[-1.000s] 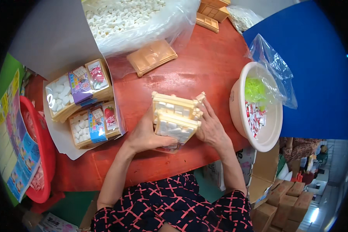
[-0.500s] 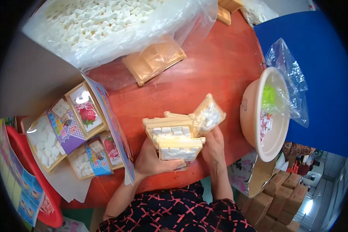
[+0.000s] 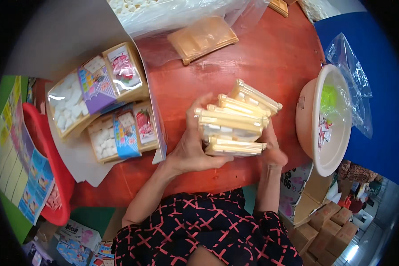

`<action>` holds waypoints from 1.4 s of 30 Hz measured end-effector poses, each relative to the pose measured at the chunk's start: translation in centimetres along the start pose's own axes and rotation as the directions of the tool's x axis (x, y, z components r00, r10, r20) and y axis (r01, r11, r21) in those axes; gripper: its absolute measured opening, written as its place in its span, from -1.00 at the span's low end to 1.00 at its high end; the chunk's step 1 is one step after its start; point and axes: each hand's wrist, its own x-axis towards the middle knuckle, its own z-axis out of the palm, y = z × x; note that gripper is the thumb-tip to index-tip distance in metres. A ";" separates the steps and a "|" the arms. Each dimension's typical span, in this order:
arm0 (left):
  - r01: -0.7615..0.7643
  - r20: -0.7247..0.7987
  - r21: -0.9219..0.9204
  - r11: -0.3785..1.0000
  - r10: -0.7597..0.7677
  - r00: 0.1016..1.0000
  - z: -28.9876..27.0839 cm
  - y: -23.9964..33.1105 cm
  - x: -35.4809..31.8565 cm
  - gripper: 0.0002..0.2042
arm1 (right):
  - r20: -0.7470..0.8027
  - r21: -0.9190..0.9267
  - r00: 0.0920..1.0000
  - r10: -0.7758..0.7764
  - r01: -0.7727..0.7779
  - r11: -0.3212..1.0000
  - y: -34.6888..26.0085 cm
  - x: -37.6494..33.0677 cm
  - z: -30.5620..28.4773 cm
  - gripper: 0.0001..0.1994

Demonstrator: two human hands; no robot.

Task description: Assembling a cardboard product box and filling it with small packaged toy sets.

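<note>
— What's the surface (image 3: 252, 53) like?

— Worn red wood, with a cream plastic basin (image 3: 312, 133) at its right edge and cardboard boxes (image 3: 323, 221) on the floor.

— And the hands?

— Left hand (image 3: 193, 148) and right hand (image 3: 268, 148) clamp a stack of pale, flat clear packets (image 3: 232, 126) above the near edge. Half a second ago the top packet was tilted up; now it lies flatter.

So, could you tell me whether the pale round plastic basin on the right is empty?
Not empty: the pale round plastic basin holds small wrapped packets and something bright green.
</note>
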 end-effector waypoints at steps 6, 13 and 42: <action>0.261 0.276 -0.019 0.965 -0.246 0.929 0.6 1.3 0.6 0.17 | 0.217 -0.425 0.974 -0.059 0.149 0.893 1.6 -1.6 -0.5 0.12; -0.510 0.323 0.375 0.774 0.407 0.855 2.2 2.9 2.1 0.43 | 0.084 -0.330 0.996 0.034 -0.004 0.944 0.9 -2.3 -2.9 -0.13; 0.009 -0.040 0.253 0.967 0.001 0.999 4.9 2.8 0.2 -0.08 | 0.027 0.312 0.996 -0.085 0.072 0.947 3.5 -0.3 -2.5 -0.15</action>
